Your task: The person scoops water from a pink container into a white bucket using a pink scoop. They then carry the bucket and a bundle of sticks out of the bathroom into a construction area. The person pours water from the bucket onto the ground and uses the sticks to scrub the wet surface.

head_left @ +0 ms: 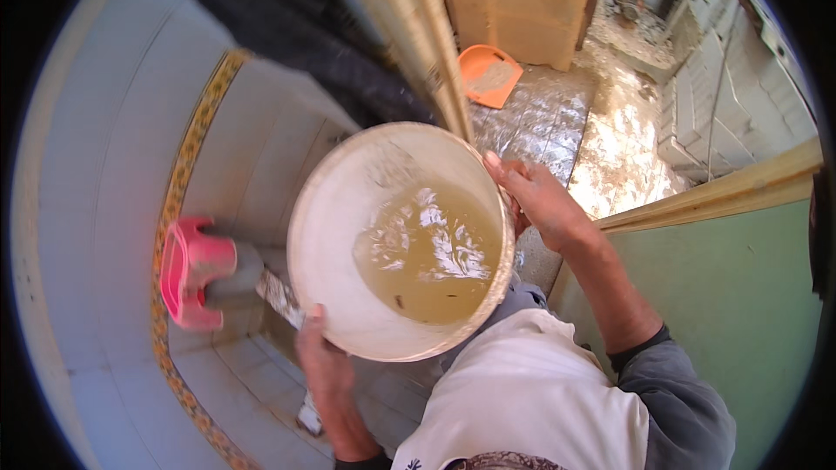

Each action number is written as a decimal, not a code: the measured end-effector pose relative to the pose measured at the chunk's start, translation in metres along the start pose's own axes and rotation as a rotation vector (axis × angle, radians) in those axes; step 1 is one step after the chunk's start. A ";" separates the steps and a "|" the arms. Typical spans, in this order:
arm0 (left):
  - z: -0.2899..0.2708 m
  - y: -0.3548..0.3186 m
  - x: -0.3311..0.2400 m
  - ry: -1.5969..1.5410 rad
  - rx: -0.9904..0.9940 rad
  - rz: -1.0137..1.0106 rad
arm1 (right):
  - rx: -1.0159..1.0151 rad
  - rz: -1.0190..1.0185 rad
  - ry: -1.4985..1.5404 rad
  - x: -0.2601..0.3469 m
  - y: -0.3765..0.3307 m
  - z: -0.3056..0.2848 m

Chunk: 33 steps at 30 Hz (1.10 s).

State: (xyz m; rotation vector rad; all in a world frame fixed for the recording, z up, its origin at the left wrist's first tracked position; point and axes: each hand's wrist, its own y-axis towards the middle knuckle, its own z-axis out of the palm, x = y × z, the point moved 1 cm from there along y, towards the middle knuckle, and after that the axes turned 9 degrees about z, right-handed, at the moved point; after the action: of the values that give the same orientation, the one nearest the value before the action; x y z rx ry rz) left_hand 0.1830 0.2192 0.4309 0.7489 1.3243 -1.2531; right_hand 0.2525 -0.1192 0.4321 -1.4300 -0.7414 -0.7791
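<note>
"Two bare hands are at a large, round, whitish bucket (326, 226), seen from above in the head view. It is in the middle of the scene, just beyond the wearer's pale top (522, 400)."

"What is inside?"

"Cloudy, yellowish water (418, 283) with bright reflections and a few dark specks. More of the bare inner wall shows on the left."

"How are the hands placed?"

"The right hand (544, 200) grips the rim on the right, thumb on top, fingers curled outside. The left hand (326, 361) is against the near left side, one digit up by the rim. It is blurred and partly hidden, so I cannot tell how far it is closed."

"And around them?"

"On the left, a pink stool (209, 252) beside a pale tiled wall (131, 209) with a flowered yellow border (187, 144). On the far side, an orange dustpan (477, 54) holding grey dirt. On the right, a green panel (697, 270)."
</note>
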 end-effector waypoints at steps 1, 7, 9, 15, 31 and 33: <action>0.017 0.005 0.016 0.002 -0.034 -0.036 | -0.071 0.013 -0.003 -0.011 0.009 -0.014; 0.106 0.044 0.097 -0.016 0.089 -0.174 | -0.488 0.074 -0.096 -0.082 0.045 -0.095; 0.133 0.056 0.117 -0.014 0.202 -0.211 | -0.607 0.128 -0.071 -0.094 0.039 -0.116; 0.212 0.116 0.166 0.091 0.584 -0.275 | -0.797 0.205 0.080 -0.132 0.009 -0.175; 0.488 0.182 0.220 0.394 0.859 -0.287 | -1.134 0.131 0.653 -0.199 0.044 -0.267; 0.532 0.184 0.215 0.447 0.916 -0.260 | -1.178 0.067 0.785 -0.179 0.046 -0.279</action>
State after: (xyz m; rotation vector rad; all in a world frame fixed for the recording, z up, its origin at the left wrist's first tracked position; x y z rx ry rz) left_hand 0.4660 -0.2888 0.2726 1.6028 1.1750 -2.0188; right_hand 0.1851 -0.3942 0.2541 -1.8896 0.4944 -1.7246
